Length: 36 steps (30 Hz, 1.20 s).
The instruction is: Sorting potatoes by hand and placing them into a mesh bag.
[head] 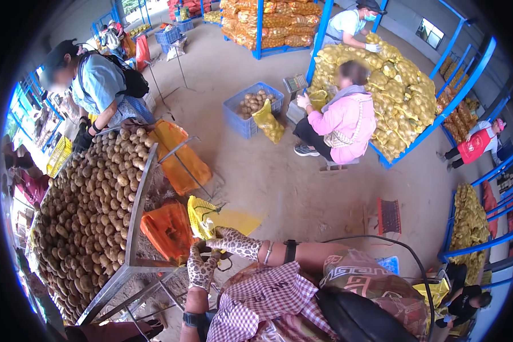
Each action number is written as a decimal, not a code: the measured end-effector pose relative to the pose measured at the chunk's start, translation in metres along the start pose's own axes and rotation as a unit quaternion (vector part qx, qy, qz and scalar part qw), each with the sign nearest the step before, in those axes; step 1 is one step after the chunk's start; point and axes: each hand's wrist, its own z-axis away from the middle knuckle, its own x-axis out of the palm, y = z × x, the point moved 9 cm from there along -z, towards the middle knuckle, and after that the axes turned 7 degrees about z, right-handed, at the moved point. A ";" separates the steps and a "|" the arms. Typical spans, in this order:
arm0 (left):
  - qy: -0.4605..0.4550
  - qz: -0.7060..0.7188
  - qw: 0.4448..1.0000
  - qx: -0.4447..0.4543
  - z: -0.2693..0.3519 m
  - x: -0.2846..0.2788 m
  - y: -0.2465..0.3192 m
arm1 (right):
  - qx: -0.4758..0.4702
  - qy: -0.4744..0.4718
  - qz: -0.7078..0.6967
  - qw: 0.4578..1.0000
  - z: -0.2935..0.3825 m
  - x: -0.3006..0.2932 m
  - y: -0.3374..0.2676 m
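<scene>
My left hand [201, 268] and my right hand [238, 243] meet in front of me, both in leopard-print gloves with darkened fingertips. They are at the near edge of a yellow mesh bag [201, 218], which has a dark drawstring and a white patch. My right fingers grip this edge. The left fingers are curled right beside them; what they pinch is partly hidden. Just beyond lies an orange-red mesh bag [167, 231] against the metal-framed sorting table [140, 192]. Loose potatoes [94, 205] cover that table to my left.
An orange sack [184, 160] hangs on a metal stand beyond. A blue crate [239, 115] holds potatoes, with a filled yellow mesh bag [268, 123] leaning on it. A person in pink [346, 119] squats near stacked bags [393, 98]. Another person [102, 85] works across the table.
</scene>
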 end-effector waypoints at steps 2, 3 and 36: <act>-0.003 -0.010 1.000 0.015 0.006 -0.013 -0.004 | -0.108 0.019 0.147 0.983 -0.005 0.012 -0.014; 0.011 0.075 0.997 0.007 0.012 -0.015 0.000 | -0.142 0.039 0.127 0.981 -0.004 0.017 -0.017; 0.423 -0.012 0.903 -0.070 0.158 -0.088 -0.065 | -0.435 -0.088 0.466 0.766 -0.046 0.095 -0.110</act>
